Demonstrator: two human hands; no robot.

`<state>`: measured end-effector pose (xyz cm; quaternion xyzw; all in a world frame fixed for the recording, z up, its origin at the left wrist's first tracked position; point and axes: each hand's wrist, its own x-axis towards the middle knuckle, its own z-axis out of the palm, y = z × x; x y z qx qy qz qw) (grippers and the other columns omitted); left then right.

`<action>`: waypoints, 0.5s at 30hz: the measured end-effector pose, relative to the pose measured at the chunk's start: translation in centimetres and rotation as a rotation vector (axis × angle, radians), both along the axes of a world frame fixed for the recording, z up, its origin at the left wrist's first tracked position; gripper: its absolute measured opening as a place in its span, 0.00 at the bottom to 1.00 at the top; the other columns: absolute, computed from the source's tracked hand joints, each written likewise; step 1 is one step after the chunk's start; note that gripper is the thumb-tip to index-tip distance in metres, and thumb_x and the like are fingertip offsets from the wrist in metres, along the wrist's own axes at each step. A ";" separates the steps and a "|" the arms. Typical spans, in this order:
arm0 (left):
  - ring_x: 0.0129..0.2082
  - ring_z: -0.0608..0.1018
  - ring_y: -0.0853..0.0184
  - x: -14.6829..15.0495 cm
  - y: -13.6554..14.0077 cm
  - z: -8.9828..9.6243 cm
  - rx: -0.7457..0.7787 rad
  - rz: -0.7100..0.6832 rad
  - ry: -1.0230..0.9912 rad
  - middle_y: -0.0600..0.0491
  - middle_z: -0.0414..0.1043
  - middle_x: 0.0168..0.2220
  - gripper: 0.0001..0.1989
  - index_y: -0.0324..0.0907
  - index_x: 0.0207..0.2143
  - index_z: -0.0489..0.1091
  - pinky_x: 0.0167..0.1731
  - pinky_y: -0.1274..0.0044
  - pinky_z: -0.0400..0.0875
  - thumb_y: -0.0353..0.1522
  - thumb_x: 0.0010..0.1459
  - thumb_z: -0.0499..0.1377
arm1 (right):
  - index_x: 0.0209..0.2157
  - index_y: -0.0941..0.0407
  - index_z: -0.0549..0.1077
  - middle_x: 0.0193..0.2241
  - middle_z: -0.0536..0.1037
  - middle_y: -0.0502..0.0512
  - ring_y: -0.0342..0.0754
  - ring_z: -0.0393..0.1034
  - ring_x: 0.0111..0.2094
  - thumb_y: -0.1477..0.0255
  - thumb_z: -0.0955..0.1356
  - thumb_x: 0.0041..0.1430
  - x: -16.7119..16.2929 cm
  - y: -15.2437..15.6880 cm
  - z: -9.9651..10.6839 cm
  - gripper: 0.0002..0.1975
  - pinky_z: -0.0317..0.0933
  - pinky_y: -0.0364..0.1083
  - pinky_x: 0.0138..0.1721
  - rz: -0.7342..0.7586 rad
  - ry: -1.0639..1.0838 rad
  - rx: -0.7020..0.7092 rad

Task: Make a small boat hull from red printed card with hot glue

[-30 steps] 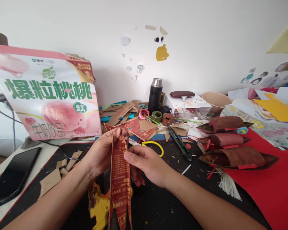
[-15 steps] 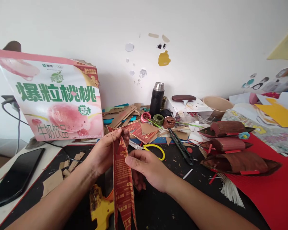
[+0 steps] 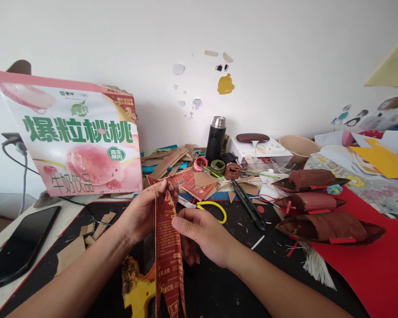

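A long red printed cardboard piece (image 3: pixel 167 260), folded with a pointed far end, stands between my hands over the black mat. Its far tip is pinched by my left hand (image 3: pixel 149 207), whose fingers wrap behind the point. My right hand (image 3: pixel 202 232) grips its right edge, thumb on the printed face and fingers partly hidden behind. Beneath it, a yellow and orange tool (image 3: pixel 135 287) with dark stains lies partly covered, perhaps a glue gun. Just beyond my right hand are yellow-handled scissors (image 3: pixel 223 212), their blades partly hidden.
Three brown boat models (image 3: pixel 338 227) lie at right by a red sheet (image 3: pixel 361 265). A utility knife (image 3: pixel 248 205), paint jars (image 3: pixel 218 167), a black flask (image 3: pixel 216 139) and cardboard scraps (image 3: pixel 169 163) lie behind. At left are a phone (image 3: pixel 23 247) and a pink-white carton (image 3: pixel 86 132).
The view has shifted slightly. Both hands keep their hold on the red cardboard piece, which looks a little narrower from this angle.
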<state>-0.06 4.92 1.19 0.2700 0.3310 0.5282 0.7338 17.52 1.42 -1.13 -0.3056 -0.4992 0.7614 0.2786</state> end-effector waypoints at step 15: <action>0.24 0.74 0.73 0.0 0.0 0.0 0.063 -0.021 0.060 0.54 0.74 0.25 0.18 0.37 0.25 0.77 0.28 0.83 0.74 0.39 0.44 0.80 | 0.35 0.54 0.69 0.18 0.72 0.43 0.40 0.65 0.15 0.43 0.72 0.59 0.0 -0.1 -0.1 0.28 0.54 0.38 0.14 0.008 -0.013 0.013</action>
